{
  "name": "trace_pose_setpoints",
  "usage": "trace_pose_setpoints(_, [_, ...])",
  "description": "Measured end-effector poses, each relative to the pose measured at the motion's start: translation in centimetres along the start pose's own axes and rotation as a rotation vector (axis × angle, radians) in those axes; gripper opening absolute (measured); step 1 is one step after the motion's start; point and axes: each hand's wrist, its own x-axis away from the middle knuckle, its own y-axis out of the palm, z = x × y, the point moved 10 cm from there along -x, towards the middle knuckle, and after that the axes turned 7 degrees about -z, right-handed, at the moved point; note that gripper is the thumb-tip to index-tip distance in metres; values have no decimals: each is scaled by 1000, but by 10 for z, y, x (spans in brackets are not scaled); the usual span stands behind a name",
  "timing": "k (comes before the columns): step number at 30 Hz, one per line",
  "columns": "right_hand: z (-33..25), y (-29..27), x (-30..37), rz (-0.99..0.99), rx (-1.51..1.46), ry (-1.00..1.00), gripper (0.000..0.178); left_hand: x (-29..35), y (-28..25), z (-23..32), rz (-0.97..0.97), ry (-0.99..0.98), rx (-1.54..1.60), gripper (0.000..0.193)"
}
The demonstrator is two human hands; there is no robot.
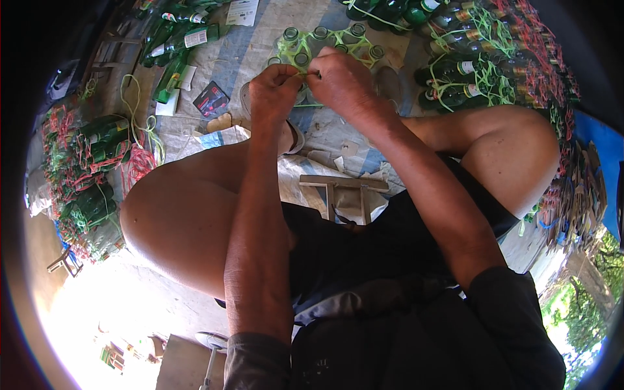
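Note:
Several clear glass bottles [290,35] stand upright together in front of me, with bright yellow-green plastic twine [356,47] laced around their necks and sides. Over the near edge of this bundle my two hands meet. My left hand [276,88] is closed in a pinch at a strand of the twine. Beside it, my right hand [343,79] is closed too, thumb and finger pressed together at the same strand. The strand's course between my fingers is partly hidden by the hands, as are the nearest bottles.
Green bottles [448,68] tied with green twine are stacked at the right, and pink-tied ones [101,136] at the left. Loose green bottles [175,49] lie at the upper left near a dark card [211,99]. A small wooden stool [344,182] is between my legs.

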Motion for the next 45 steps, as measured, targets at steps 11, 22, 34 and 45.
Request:
trace_pose_setpoints(11, [1,4,-1,76,63,-79,8,-2,2,1,6,23,-30,17])
trace_pose_setpoints(22, [-6,0,2,112,39,-83,8,-5,-3,-2,62,119,-63,16])
trace_pose_setpoints(34, [-5,1,1,112,42,-90,10,-5,-4,1,76,122,-104,17])
trace_pose_setpoints(45, [-3,1,1,127,11,-115,10,-5,-2,0,60,88,-53,17])
